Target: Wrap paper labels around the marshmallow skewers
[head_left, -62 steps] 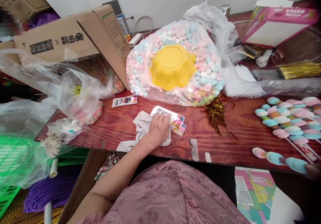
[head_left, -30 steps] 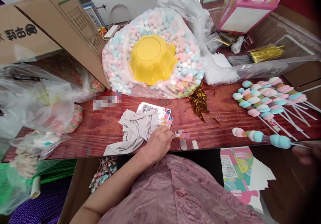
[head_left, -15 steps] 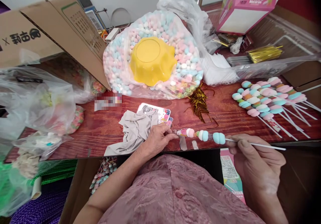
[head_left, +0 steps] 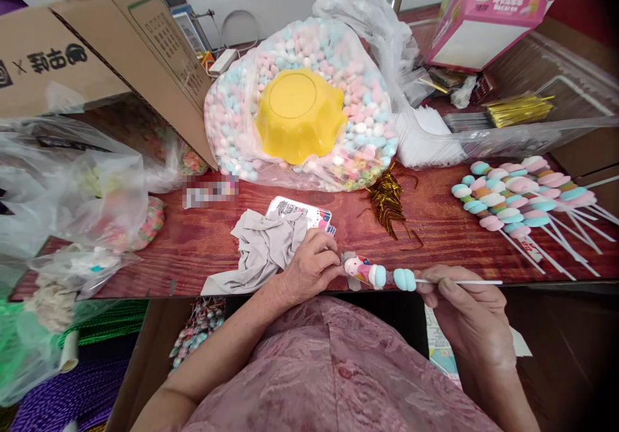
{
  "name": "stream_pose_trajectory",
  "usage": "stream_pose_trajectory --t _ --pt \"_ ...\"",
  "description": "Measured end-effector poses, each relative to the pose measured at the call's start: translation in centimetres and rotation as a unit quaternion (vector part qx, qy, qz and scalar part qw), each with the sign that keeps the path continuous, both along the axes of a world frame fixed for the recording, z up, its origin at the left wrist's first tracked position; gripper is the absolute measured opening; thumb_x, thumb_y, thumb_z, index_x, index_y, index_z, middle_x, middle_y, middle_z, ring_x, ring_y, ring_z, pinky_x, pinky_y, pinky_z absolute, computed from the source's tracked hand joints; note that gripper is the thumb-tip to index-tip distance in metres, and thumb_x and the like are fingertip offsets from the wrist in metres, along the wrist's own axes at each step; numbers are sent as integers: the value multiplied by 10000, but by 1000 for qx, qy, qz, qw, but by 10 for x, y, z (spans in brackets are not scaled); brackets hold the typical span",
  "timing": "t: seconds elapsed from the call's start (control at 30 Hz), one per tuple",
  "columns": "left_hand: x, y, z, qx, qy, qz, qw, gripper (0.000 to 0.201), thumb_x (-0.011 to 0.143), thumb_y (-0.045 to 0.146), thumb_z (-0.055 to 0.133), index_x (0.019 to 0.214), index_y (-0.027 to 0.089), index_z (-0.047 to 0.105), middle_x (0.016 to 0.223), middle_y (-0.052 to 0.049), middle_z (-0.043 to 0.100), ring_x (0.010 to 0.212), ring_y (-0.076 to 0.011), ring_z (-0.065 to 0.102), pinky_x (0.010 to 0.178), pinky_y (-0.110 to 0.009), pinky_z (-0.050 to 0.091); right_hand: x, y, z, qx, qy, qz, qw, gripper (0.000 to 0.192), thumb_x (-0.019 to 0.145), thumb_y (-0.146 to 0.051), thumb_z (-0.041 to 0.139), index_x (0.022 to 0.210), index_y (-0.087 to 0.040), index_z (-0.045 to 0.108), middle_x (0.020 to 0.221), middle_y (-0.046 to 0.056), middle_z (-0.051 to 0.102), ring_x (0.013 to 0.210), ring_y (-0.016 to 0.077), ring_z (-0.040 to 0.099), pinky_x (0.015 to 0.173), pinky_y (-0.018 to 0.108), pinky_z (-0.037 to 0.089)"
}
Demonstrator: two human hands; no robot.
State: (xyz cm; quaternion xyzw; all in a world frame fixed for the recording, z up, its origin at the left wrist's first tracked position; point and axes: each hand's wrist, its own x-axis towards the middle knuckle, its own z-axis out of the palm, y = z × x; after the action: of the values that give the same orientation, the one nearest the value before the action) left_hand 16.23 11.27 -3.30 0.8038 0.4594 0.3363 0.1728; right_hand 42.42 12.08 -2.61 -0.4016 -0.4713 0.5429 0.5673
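A marshmallow skewer [head_left: 405, 280] lies level over the table's front edge, with blue and white marshmallows threaded on a white stick. My right hand [head_left: 476, 319] pinches that stick between thumb and fingers, its free end jutting out to the right. Around the skewer's left end is a clear plastic wrapper [head_left: 358, 267] with a pink and white print. My left hand [head_left: 314, 265] has its fingers closed at the wrapper's left end; the exact grip is partly hidden. Just behind that hand lie a crumpled grey cloth [head_left: 265, 245] and printed cards [head_left: 314, 215].
Finished-looking marshmallow skewers [head_left: 520, 193] are piled at the right. A big bag of marshmallows [head_left: 232, 122] with an upturned yellow bowl [head_left: 300, 116] on top stands at the back. Gold twist ties [head_left: 387, 200] lie before it. A cardboard box [head_left: 159, 64] and plastic bags [head_left: 97, 187] fill the left.
My right hand has moved left, bringing the skewer closer to my left hand. More of the marshmallows now sit inside the wrapper. My left hand has barely shifted.
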Motion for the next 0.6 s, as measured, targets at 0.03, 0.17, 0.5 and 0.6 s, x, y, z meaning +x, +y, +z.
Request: stream_pose_trajectory --t 0.03,0.17,0.5,0.6 --pt "0 0 4 -14 -11 -2 1000 180 920 325 592 812 182 592 993 -103 652 1002 -218 574 888 -394 466 1 1 1 3 10 8 1000 95 772 -336 758 807 -250 777 707 22 701 507 126 559 437 252 448" --pt "5 -1 18 -168 -29 -47 984 294 909 315 608 1152 178 516 1070 -89 654 917 -182 614 808 -316 486 -1 3 7 35 25 37 998 110 795 -346 742 850 -259 781 706 20 691 512 129 556 472 272 471" --pt "16 -2 15 -234 -57 -27 970 425 771 538 737 878 166 562 813 10 609 717 -126 533 653 -229 403 -3 -3 15 137 -62 -58 987 117 793 -260 744 900 -280 784 748 -10 720 573 157 612 773 426 535" --pt "18 -4 11 -224 -52 -38 973 454 756 546 747 906 155 571 826 -1 617 716 -128 532 665 -236 407 -5 -1 17 113 -33 -44 992 112 776 -266 765 885 -282 785 759 -4 735 570 154 616 711 389 541"
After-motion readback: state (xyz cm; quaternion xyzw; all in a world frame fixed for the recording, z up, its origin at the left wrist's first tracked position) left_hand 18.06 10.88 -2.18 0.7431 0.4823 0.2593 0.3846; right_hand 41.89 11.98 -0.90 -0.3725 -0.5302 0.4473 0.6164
